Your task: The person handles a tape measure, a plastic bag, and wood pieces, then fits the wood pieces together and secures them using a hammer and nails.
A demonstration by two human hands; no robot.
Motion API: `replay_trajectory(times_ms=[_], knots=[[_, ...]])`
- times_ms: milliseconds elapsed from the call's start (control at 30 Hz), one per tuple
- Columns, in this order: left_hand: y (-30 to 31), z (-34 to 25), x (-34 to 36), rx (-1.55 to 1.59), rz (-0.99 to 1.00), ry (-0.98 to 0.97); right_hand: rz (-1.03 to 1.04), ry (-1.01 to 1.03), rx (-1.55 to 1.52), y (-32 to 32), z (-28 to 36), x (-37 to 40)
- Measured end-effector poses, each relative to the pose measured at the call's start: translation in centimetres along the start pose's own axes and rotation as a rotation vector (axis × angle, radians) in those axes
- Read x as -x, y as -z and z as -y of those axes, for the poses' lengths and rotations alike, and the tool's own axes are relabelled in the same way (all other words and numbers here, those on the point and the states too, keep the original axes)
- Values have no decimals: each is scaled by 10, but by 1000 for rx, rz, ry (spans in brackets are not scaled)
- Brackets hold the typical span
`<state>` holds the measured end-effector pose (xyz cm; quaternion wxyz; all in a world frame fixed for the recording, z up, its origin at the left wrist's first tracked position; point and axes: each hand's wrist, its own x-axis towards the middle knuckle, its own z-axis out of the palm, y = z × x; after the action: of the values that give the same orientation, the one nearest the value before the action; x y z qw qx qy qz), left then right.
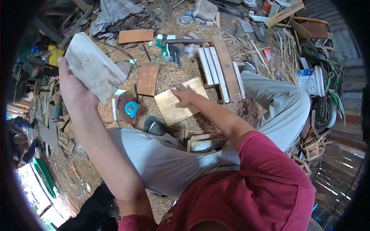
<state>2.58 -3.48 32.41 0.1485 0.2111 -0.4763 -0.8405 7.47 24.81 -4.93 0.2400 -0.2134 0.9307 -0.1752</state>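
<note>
My left hand [79, 90] is raised at the left, gripping a whitish, stained wooden board [90, 59] by its near edge. The board is tilted, and most of the fingers are hidden behind it. My right hand [185, 95] rests with spread fingers on a pale, square wooden board [169, 109] lying on the ground between my legs. A reddish-brown board [148, 79] lies just beyond it. Nearby on the left, a blue tape measure [132, 108] sits on a small dark red block.
White-edged wooden slats [214, 73] and a long brown plank [227, 69] stand at my right. A hammer [181, 41] and another reddish board [135, 36] lie farther off. Wood shavings and scraps cover the ground. A white bucket [310, 81] is at the far right.
</note>
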Motion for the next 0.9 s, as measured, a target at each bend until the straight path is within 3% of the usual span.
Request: replay_trajectory(times_ms=[67, 100, 133, 167, 200, 233, 267, 300, 400, 500, 633, 800, 900], knots=[[-4, 2, 1, -22, -6, -8, -132, 84, -222, 2, -41, -6], [-9, 2, 3, -19, -14, 12, -216, 29, -279, 40, -43, 5], [-16, 4, 7, -17, -27, 8, -550, 63, -279, 37, -68, 4], [-24, 5, 11, -14, -41, 4, -744, 45, -251, 53, -83, 12], [-30, 7, 13, -12, -54, 0, -738, -80, -169, 81, -93, 25], [-33, 10, 12, -12, -29, 17, -945, -104, -128, 82, -115, 29], [-35, 13, 10, -14, -4, 32, -952, -305, -119, 79, -135, 36], [-37, 17, 8, -18, 18, 46, -949, -418, 39, 84, -154, 43], [-48, 35, 4, -29, 49, 72, -775, -721, 109, 82, -201, 63], [-64, 56, 14, -94, 133, 146, -558, -775, 72, 77, -222, 70], [-83, 81, 26, -171, 255, 196, -575, -675, 82, 76, -228, 64], [-110, 121, 53, -262, 342, 207, -523, -700, -4, 95, -247, 45], [-115, 148, 61, -320, 328, 370, -442, -733, -98, 103, -271, 31]])
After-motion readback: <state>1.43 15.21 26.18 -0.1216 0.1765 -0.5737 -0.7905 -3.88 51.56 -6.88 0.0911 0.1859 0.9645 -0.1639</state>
